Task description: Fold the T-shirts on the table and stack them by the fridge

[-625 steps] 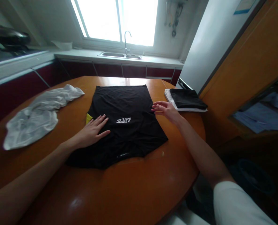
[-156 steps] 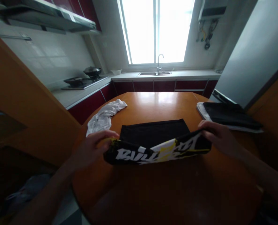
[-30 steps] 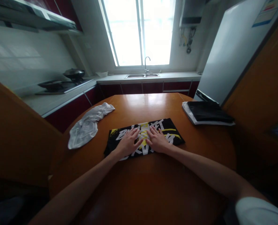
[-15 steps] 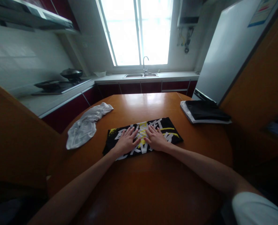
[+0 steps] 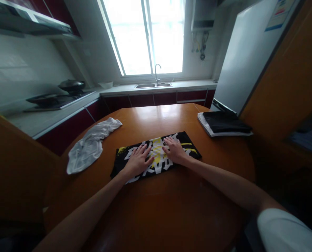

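Left hand (image 5: 137, 162) and right hand (image 5: 176, 152) lie flat, grip spread apart, on a folded black garment (image 5: 158, 154) on the desk (image 5: 166, 206); even outward strokes should smooth it, though dimness may hide creases.

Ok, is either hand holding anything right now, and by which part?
Nothing is held: the left hand and the right hand rest open, palms down, on the folded black printed shirt.
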Demonstrator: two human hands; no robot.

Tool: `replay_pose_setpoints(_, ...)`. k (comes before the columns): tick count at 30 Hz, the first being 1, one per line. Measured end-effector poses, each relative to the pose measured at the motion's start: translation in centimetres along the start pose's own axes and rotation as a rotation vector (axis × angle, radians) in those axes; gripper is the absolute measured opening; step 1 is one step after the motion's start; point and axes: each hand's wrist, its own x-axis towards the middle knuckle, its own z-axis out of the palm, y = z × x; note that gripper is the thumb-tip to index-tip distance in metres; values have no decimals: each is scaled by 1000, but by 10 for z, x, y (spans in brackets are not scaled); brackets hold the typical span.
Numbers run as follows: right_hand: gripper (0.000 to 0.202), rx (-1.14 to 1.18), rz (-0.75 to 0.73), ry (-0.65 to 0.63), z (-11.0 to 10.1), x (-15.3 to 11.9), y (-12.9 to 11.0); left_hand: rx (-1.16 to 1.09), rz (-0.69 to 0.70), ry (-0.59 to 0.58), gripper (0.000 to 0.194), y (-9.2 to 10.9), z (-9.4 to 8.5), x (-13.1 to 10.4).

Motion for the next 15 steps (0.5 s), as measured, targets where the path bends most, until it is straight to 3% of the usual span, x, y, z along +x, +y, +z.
replay_pose_setpoints(3, 57, -33, 103, 113, -26, 12, 26, 1, -5, -13, 69, 2, -3, 0)
replay_pose_setpoints(7, 51, -118, 354, 164, -59, 23, 66, -7, -12, -26, 69, 3, -5, 0)
replay_pose_setpoints(10, 42, -143, 461, 77, -68, 27, 84, -19, -9, -16, 70, 3, -4, -1)
replay_pose_setpoints(15, 28, -103, 488, -94, -70, 33, 93, -17, -17, -30, 68, 4, -5, -1)
